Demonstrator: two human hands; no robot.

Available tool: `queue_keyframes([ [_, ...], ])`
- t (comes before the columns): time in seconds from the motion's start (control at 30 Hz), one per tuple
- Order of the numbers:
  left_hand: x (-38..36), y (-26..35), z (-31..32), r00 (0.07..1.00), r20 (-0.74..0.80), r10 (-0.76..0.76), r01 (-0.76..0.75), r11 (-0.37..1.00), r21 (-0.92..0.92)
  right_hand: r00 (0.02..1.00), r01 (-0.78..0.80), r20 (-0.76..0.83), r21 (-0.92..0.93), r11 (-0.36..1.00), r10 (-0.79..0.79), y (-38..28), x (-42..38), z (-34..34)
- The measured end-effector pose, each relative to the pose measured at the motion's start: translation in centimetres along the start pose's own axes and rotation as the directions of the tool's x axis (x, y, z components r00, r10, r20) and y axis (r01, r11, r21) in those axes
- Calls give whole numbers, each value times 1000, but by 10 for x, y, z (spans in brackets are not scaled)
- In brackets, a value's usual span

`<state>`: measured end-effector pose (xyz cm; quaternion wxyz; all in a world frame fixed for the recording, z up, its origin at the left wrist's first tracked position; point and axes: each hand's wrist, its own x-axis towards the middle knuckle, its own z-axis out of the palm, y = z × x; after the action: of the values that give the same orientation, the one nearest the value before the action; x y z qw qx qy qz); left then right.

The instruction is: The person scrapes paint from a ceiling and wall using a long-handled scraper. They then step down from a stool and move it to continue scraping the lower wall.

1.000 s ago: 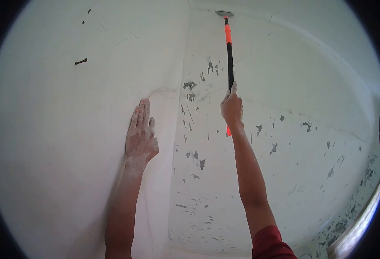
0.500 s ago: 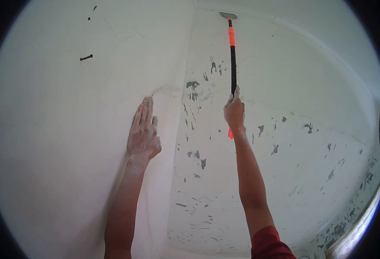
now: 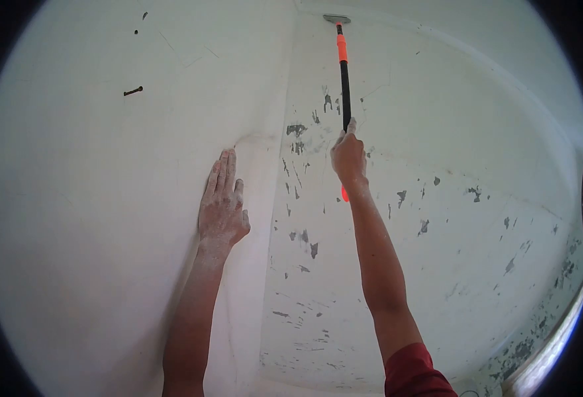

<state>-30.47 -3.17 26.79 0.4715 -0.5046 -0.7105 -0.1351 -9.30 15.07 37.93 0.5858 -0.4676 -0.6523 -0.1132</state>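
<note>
My right hand point(image 3: 349, 159) is raised and closed around the black and orange handle of a long scraper point(image 3: 344, 83). Its metal blade point(image 3: 336, 19) lies against the white wall high up, close to the ceiling line and the room corner. My left hand point(image 3: 222, 205), dusted white, rests flat with fingers together on the left wall point(image 3: 106, 198), just left of the corner. The right wall point(image 3: 450, 165) shows grey patches where paint has flaked off.
A dark nail or screw point(image 3: 132, 90) sticks out of the left wall, with two small holes above it. A dark frame edge point(image 3: 556, 331) curves along the lower right. The ceiling edge point(image 3: 437, 40) runs across the top right.
The scraper and my right hand have shifted slightly left and up along the wall, the blade nearer the corner. My left hand stays pressed on the wall.
</note>
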Motion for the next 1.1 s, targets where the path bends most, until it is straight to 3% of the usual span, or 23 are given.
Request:
queue_keyframes([
  [0.2,-3,-1,-5,1000,15,14,-14,1000,-8,997,-6,73,-7,1000,6,-14,-17,-5],
  [0.43,-1,-1,-2,1000,-9,-11,11,1000,21,999,35,5,24,999,-35,-36,-6,14],
  [0.6,-4,-1,-4,1000,18,8,-8,1000,4,999,-23,36,277,961,14,-44,-11,28],
  [0.73,-3,-2,-2,999,52,15,-17,999,42,999,-36,19,200,979,33,-36,-11,27],
  [0.8,0,-1,9,999,-39,9,-5,995,98,999,5,-41,53,999,-3,-20,-5,19],
  [0.9,0,0,8,999,-45,5,0,993,114,1000,-1,-31,-4,1000,1,22,2,-1],
  [1.1,-1,1,-5,1000,7,-5,5,1000,0,999,-38,-38,1,999,38,81,6,-49],
])
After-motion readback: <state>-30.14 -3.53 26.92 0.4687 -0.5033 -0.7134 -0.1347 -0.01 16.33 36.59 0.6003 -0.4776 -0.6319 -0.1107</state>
